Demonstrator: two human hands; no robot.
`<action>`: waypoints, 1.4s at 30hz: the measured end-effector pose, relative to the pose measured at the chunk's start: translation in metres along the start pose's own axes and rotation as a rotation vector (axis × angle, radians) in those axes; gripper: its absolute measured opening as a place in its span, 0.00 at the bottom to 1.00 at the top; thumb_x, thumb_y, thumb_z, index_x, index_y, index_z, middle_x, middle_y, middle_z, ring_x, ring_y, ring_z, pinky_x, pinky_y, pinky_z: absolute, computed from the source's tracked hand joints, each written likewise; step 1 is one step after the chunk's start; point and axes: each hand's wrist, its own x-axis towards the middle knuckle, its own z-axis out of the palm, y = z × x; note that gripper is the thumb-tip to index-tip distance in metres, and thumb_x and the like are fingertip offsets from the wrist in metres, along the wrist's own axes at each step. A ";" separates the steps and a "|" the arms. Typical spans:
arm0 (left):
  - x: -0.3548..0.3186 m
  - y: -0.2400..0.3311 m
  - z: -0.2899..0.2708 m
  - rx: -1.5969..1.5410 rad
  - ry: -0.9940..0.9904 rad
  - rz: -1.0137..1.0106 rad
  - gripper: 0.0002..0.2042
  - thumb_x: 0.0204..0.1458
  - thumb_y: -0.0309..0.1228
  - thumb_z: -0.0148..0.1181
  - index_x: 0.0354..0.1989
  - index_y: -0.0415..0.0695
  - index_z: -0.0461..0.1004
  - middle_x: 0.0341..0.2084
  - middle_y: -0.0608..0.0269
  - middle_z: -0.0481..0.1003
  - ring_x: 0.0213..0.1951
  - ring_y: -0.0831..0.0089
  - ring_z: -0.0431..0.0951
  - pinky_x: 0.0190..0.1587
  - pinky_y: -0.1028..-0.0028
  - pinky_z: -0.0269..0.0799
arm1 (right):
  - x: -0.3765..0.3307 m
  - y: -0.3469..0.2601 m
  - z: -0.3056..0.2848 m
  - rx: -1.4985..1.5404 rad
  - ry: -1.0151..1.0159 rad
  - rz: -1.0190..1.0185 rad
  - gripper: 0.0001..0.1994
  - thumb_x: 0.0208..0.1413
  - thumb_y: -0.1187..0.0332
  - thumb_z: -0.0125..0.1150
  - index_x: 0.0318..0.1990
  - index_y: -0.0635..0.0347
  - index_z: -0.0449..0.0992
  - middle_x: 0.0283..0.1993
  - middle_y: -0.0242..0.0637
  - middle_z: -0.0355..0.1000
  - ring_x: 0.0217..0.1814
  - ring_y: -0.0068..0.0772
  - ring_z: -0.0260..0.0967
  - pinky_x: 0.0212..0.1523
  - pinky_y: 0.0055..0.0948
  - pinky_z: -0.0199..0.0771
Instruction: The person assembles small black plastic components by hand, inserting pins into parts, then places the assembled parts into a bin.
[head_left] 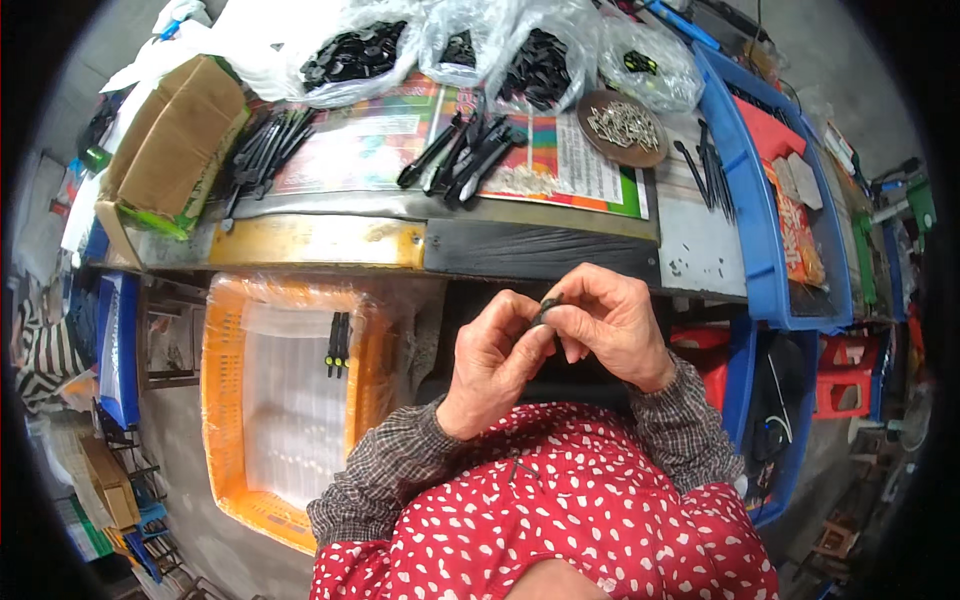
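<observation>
My left hand (pixel 497 357) and my right hand (pixel 612 325) meet in front of the table edge, over my lap. Both are closed, thumbs and fingertips pinched on a small black part (pixel 546 309). The fingers cover most of that part, so its exact kind is hidden. Past my hands, a bunch of long black pieces with rounded ends (pixel 463 158) lies on a colourful printed sheet (pixel 375 145). A round brown dish (pixel 592 103) of small silvery metal pieces (pixel 625 125) sits at the right of the sheet.
Clear plastic bags of black parts (pixel 352 55) line the back. A cardboard box (pixel 170 140) stands at left beside thin black strips (pixel 265 150). Below is an orange crate (pixel 222 400) lined with plastic, holding two black pieces (pixel 338 342). A blue tray (pixel 762 250) stands right.
</observation>
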 end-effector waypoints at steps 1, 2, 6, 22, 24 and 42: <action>0.000 -0.002 -0.003 0.051 -0.008 0.026 0.05 0.58 0.25 0.54 0.39 0.39 0.66 0.23 0.69 0.71 0.20 0.88 0.65 0.21 0.87 0.59 | 0.002 -0.001 0.000 -0.002 -0.011 -0.011 0.04 0.57 0.74 0.59 0.35 0.66 0.72 0.24 0.29 0.70 0.19 0.13 0.64 0.18 0.14 0.63; 0.001 -0.001 -0.003 0.034 -0.024 0.010 0.05 0.58 0.26 0.55 0.39 0.39 0.67 0.24 0.68 0.72 0.21 0.88 0.66 0.21 0.87 0.60 | 0.003 -0.002 -0.001 -0.041 -0.021 -0.023 0.04 0.56 0.74 0.59 0.35 0.66 0.72 0.24 0.29 0.70 0.19 0.13 0.64 0.18 0.14 0.63; 0.004 0.016 -0.007 -0.160 -0.055 -0.070 0.04 0.58 0.25 0.54 0.38 0.38 0.68 0.23 0.67 0.73 0.21 0.88 0.67 0.20 0.86 0.61 | 0.009 -0.006 0.001 -0.042 -0.049 -0.036 0.04 0.57 0.74 0.59 0.33 0.66 0.72 0.23 0.30 0.71 0.19 0.12 0.64 0.18 0.13 0.62; 0.010 0.026 -0.059 -0.149 0.138 0.043 0.04 0.57 0.24 0.56 0.38 0.36 0.72 0.24 0.65 0.75 0.20 0.87 0.66 0.21 0.86 0.60 | 0.167 -0.078 0.016 -0.780 -0.198 -0.481 0.06 0.52 0.73 0.58 0.31 0.69 0.75 0.21 0.32 0.69 0.18 0.16 0.65 0.19 0.20 0.64; 0.008 0.030 -0.069 -0.094 0.171 0.079 0.04 0.56 0.23 0.56 0.38 0.36 0.73 0.25 0.63 0.76 0.20 0.85 0.68 0.21 0.85 0.62 | 0.213 -0.076 0.020 -0.863 -0.140 -0.593 0.07 0.51 0.72 0.58 0.32 0.68 0.76 0.22 0.35 0.71 0.20 0.20 0.67 0.22 0.23 0.67; 0.011 0.032 -0.107 -0.116 0.275 0.057 0.04 0.56 0.22 0.56 0.37 0.36 0.72 0.25 0.62 0.76 0.20 0.86 0.68 0.20 0.85 0.61 | 0.358 -0.039 0.064 -1.743 0.009 -0.732 0.06 0.56 0.70 0.51 0.36 0.57 0.75 0.41 0.43 0.71 0.41 0.41 0.75 0.38 0.37 0.78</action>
